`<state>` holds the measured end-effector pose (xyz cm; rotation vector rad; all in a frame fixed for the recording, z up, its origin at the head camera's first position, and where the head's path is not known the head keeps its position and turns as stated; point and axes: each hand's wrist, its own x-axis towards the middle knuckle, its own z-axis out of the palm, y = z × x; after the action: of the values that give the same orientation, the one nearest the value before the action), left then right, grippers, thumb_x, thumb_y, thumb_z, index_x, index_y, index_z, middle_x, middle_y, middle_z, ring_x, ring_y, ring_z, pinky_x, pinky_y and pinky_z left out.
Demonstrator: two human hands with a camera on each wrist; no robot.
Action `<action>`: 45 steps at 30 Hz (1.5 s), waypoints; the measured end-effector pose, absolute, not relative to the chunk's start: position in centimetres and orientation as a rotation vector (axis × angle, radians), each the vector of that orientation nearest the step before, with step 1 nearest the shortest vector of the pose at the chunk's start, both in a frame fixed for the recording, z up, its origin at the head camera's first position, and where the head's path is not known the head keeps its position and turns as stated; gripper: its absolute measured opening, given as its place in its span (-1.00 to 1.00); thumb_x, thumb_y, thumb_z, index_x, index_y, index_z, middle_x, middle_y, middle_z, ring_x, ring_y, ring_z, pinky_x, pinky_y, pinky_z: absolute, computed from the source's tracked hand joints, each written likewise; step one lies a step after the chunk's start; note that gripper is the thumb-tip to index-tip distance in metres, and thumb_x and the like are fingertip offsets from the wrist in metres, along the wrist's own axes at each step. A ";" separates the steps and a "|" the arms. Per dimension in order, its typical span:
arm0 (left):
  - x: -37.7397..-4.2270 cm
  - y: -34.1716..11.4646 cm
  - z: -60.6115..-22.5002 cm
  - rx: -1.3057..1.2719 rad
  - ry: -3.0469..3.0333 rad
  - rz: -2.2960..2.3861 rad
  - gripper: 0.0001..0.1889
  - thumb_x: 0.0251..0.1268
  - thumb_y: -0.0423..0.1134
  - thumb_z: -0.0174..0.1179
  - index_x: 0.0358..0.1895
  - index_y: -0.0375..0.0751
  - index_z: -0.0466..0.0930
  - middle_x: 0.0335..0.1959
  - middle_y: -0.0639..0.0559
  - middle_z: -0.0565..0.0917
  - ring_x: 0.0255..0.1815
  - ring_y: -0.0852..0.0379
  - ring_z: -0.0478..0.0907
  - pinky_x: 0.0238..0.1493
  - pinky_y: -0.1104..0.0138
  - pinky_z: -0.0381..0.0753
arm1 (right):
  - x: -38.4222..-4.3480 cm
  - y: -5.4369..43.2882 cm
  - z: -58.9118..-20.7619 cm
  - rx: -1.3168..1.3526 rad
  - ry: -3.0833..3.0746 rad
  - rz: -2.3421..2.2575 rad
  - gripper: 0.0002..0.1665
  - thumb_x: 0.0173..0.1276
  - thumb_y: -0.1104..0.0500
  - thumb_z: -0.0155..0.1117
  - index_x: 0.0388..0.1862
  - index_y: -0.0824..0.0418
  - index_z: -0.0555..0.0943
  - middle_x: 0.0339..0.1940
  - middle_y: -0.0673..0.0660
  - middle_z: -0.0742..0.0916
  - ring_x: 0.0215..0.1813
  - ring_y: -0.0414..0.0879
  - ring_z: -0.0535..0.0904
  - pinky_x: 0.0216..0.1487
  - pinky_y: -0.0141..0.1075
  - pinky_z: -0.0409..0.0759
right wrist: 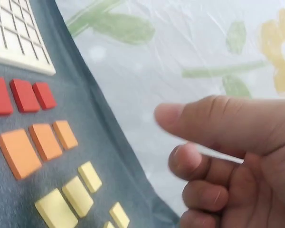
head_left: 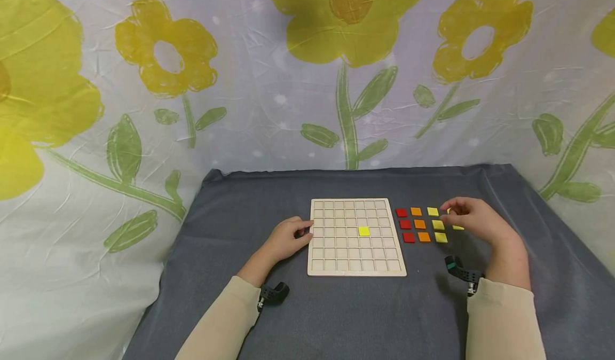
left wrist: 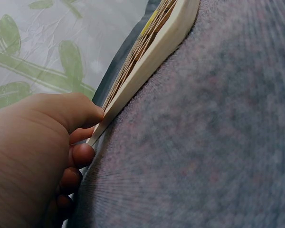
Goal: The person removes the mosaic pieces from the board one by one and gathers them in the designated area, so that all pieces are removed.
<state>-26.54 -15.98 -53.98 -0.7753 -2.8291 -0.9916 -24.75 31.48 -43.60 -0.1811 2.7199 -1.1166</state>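
A square wooden grid board [head_left: 336,253] lies flat, with one bright yellow tile [head_left: 363,231] in a cell right of its middle. My left hand [head_left: 287,239] pinches the board's left edge between thumb and curled fingers, close up in the left wrist view. To the board's right, small square tiles stand in columns: red tiles [head_left: 405,224], orange tiles [head_left: 420,224] and pale yellow tiles [head_left: 438,225]. Over the outermost yellow column hovers my right hand [head_left: 475,221], partly covering it. Its fingers are loosely bent, and the right wrist view shows nothing between thumb and forefinger.
A dark grey cloth [head_left: 346,317] covers the table. Behind and beside it hangs a white curtain [head_left: 269,109] printed with yellow flowers. Each wrist wears a black camera mount, such as the left mount [head_left: 275,294].
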 end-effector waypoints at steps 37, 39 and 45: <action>-26.3 -16.0 -53.8 -0.775 -2.819 -1.004 -0.59 0.45 -0.21 0.30 0.31 -0.20 0.65 -0.45 0.17 0.41 -0.47 0.22 0.28 -0.34 0.31 0.31 | -26.0 20.6 -44.7 -0.623 2.736 -1.135 -0.63 0.41 0.22 0.40 0.17 0.26 0.69 -0.29 0.06 0.56 -0.38 -0.03 0.37 -0.29 -0.16 0.39; -26.3 -16.0 -53.8 -0.774 -2.817 -1.004 -0.58 0.45 -0.20 0.30 0.31 -0.20 0.65 -0.45 0.17 0.40 -0.47 0.22 0.28 -0.34 0.31 0.31 | -26.1 20.0 -45.1 -0.648 2.738 -1.109 -0.62 0.41 0.22 0.40 0.18 0.27 0.69 -0.29 0.05 0.56 -0.39 -0.03 0.36 -0.31 -0.15 0.38; -26.4 -16.0 -53.8 -0.779 -2.814 -0.995 -0.58 0.44 -0.21 0.31 0.31 -0.20 0.65 -0.46 0.17 0.40 -0.48 0.21 0.28 -0.35 0.31 0.31 | -26.4 18.4 -46.2 -0.668 2.716 -1.005 -0.61 0.41 0.24 0.36 0.18 0.31 0.69 -0.29 0.03 0.59 -0.36 -0.07 0.40 -0.32 -0.18 0.41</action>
<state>-26.41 -15.97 -53.82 -0.7794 -2.8136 -0.9951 -26.39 18.37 -46.19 -0.6683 2.7161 -1.0049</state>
